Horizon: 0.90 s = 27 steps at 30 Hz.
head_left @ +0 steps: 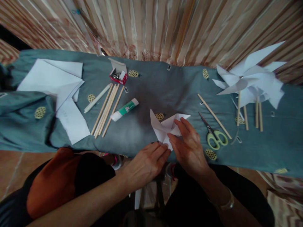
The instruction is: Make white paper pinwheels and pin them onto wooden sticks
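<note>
A white paper pinwheel, with pointed blades folded up, lies near the front edge of the cloth-covered table. My left hand is closed on its near edge, the fingertips pressed against the paper. On the right side, my right hand rests its spread fingers on another blade and the middle. To the right of that hand lie green-handled scissors and a single wooden stick. A glue stick with a green label lies to the left of the pinwheel.
Finished white pinwheels on sticks are piled at the right. An open red box of small metal pins stands at the back, near several wooden sticks and a white pen-like rod. White paper sheets lie at the left. A striped curtain hangs behind.
</note>
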Each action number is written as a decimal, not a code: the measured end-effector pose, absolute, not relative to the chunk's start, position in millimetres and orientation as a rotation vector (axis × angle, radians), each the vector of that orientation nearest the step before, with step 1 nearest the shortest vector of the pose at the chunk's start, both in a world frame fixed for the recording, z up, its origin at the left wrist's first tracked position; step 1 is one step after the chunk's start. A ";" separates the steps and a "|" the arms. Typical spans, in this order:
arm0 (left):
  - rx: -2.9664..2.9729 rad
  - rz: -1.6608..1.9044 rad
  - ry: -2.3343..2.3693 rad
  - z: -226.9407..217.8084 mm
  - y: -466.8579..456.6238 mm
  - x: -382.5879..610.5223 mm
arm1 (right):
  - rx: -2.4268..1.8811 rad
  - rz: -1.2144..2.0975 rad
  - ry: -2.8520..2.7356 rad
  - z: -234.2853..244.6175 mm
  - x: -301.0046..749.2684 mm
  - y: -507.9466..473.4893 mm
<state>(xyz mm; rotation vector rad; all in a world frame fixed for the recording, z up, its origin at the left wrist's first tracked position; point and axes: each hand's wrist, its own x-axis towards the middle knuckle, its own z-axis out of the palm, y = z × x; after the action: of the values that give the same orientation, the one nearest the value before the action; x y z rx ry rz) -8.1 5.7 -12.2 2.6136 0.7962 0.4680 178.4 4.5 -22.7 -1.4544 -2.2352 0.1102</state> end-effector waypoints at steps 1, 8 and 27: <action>2.617 0.474 0.801 -12.1 5.9 -7.9 | -1.460 0.121 -2.230 -23.5 178.3 3.9; 2.642 0.509 0.801 -11.7 6.4 -7.0 | -1.472 0.201 -2.188 -31.4 184.0 0.4; 2.328 0.743 0.923 6.1 29.6 -26.8 | -1.505 0.196 -2.241 -24.7 185.2 0.4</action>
<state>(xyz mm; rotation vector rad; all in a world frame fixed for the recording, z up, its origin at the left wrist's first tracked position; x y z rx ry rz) -26.8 29.6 6.1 2.3277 0.9225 0.7434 185.2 0.4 -24.7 -1.5046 -2.2411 0.1961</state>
